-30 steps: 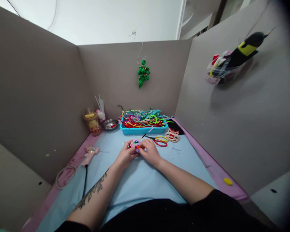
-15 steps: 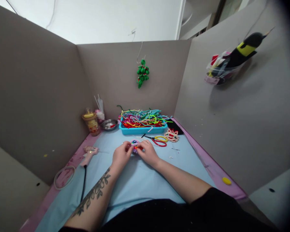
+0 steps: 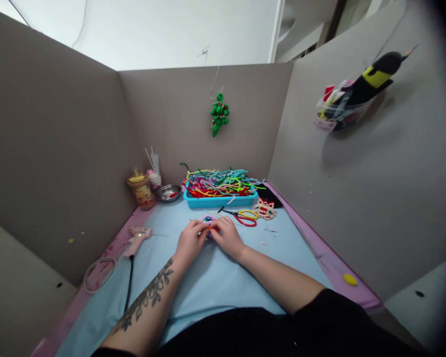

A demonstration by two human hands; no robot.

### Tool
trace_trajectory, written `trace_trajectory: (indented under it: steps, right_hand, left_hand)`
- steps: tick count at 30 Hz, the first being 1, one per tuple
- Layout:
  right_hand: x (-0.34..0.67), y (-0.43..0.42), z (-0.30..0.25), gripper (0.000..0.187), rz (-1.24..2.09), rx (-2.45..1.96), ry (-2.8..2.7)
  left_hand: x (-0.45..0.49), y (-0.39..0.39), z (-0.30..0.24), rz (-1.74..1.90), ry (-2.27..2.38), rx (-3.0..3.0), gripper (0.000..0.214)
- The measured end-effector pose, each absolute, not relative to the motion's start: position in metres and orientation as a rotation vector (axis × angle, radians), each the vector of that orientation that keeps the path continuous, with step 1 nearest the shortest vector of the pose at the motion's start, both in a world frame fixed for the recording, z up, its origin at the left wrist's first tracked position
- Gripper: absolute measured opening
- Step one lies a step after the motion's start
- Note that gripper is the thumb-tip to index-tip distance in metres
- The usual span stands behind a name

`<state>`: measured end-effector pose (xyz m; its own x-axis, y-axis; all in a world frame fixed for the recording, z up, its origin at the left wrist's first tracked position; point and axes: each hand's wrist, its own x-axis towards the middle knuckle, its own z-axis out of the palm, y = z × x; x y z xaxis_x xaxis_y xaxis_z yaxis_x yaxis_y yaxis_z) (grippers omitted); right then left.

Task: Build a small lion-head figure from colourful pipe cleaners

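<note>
Both hands meet over the light blue mat [image 3: 215, 277] in the middle of the table. My left hand [image 3: 190, 242] and my right hand [image 3: 226, 236] pinch a small pink craft piece [image 3: 208, 221] with blue and orange parts between their fingertips. The fingers of both hands are closed round it, and most of the piece is hidden by them. Just beyond my right hand lie scissors [image 3: 244, 216] with red and yellow handles.
A blue tray [image 3: 220, 200] heaped with coloured pipe cleaners stands at the back. A white and red craft figure [image 3: 264, 208] lies right of the scissors. A pink glue gun [image 3: 137, 237] with its cord, a metal bowl [image 3: 168, 192] and a jar [image 3: 141, 190] sit left. Grey partition walls enclose the table.
Both hands stay on the small craft piece, with the fingers shifting slightly as they work it. The view has shifted a little.
</note>
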<state>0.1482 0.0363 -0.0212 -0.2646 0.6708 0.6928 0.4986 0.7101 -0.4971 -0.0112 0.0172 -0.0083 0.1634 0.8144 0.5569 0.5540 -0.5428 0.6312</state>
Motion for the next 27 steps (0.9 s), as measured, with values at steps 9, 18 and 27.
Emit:
trace_trajectory:
  steps: [9, 18, 27]
  right_hand:
    - [0.1484, 0.0368, -0.0228, 0.008, 0.209, -0.918, -1.948]
    - [0.1488, 0.0388, -0.0252, 0.008, 0.227, -0.912, -1.945]
    - [0.1484, 0.0376, -0.0253, 0.008, 0.237, -0.913, -1.950]
  left_hand:
    - [-0.0136, 0.0203, -0.0129, 1.224, 1.417, 2.420, 0.018]
    - [-0.0105, 0.0199, -0.0127, 1.204, 1.403, 2.416, 0.018]
    - [-0.0077, 0.0197, -0.0095, 1.193, 1.397, 2.360, 0.017]
